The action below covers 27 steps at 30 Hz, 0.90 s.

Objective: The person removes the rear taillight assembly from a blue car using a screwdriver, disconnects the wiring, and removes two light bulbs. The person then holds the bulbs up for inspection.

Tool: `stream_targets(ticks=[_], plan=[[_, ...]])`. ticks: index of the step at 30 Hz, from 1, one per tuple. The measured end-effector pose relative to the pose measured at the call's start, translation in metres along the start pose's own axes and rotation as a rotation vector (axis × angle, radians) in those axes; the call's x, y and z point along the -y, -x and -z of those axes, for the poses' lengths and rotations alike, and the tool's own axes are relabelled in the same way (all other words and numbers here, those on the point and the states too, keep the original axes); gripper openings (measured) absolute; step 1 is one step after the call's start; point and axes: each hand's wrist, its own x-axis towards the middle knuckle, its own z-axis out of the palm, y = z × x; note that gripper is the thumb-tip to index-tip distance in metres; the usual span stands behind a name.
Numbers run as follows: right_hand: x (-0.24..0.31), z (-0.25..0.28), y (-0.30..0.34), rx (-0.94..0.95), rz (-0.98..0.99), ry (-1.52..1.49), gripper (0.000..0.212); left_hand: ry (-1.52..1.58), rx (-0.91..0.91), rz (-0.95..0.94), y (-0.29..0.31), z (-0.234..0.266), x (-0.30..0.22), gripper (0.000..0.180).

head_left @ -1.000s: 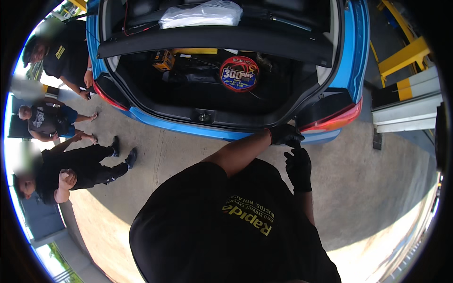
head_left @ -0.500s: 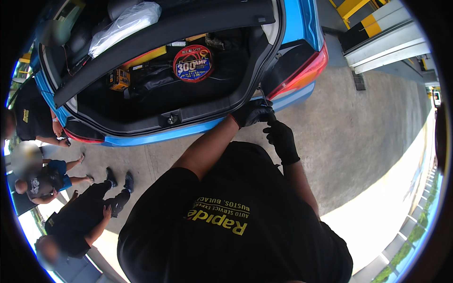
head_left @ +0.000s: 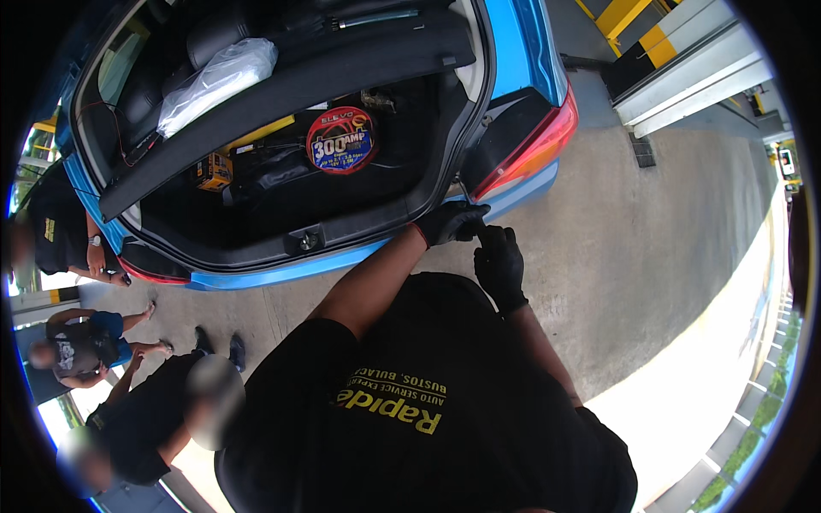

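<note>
Work stays by the tail light (head_left: 532, 147): my left hand (head_left: 451, 224) and right hand (head_left: 499, 267) curl close together as 0.5 s ago, pinching what, I cannot tell.

Boot floor (head_left: 376, 195) of a blue car (head_left: 517, 47): black, wide, with a raised sill. On it: one round red-and-blue pack (head_left: 341, 141), right of the middle; one small yellow-and-black box (head_left: 214, 173), toward the left; one long yellow item (head_left: 259, 134), partly hidden by the shelf (head_left: 295, 96). Shelf: black, slanting in view; one whitish plastic bag (head_left: 221, 85) along its far side. Ground (head_left: 616, 265): grey concrete, part sunlit; a co-worker's dark shoes (head_left: 237, 351) stand on it.
</note>
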Motion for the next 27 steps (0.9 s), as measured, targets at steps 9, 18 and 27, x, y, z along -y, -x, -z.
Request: stream_targets(ticks=[9,18,27], plan=[[-0.019,-0.003,0.009,0.251,-0.938,-1.148,0.04,0.082,0.097,-0.131,0.013,-0.011,-0.013,0.027],[-0.037,0.0,0.016,0.35,-0.691,-1.128,0.032,0.188,0.093,-0.2,0.017,-0.006,-0.009,0.021],[-0.011,0.0,-0.01,0.219,-0.951,-1.339,0.029,-0.083,-0.022,-0.148,0.012,-0.004,-0.02,0.024]])
